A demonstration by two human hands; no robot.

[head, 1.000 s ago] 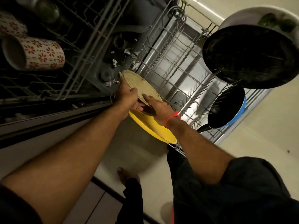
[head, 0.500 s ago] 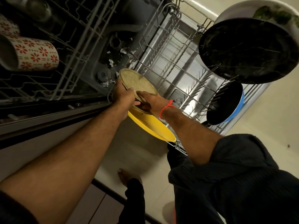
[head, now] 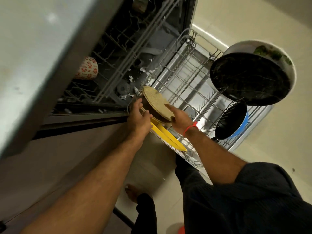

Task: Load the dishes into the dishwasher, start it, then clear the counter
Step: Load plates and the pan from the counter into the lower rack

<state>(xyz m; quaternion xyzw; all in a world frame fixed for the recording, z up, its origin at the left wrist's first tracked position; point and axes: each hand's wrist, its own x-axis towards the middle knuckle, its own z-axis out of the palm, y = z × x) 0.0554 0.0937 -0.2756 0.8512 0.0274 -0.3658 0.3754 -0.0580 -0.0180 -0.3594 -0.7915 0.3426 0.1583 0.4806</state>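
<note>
Head view. The dishwasher (head: 170, 31) stands open with its lower rack (head: 190, 78) pulled out over the floor. In that rack: a large black pan (head: 249, 80) on edge at the far end, with a pale dish (head: 287, 65) carrying green residue behind it; a smaller black pan with a blue outside (head: 231, 122) nearer; a yellow plate (head: 168, 137) on edge at the near corner. Beside the yellow plate, a speckled tan plate (head: 155, 100) stands tilted at the rack's near end.

The left hand (head: 138, 119) has its grip curled at the tan plate's near rim; whether it pinches the rim cannot be told. The right hand (head: 179, 119) lies with fingers straight and spread against the plate's face, a red band (head: 190, 128) on its wrist.

The upper rack (head: 118, 53) holds a flowered mug (head: 87, 69) on its side. White scraps (head: 143, 71) lie on the dishwasher floor.
</note>
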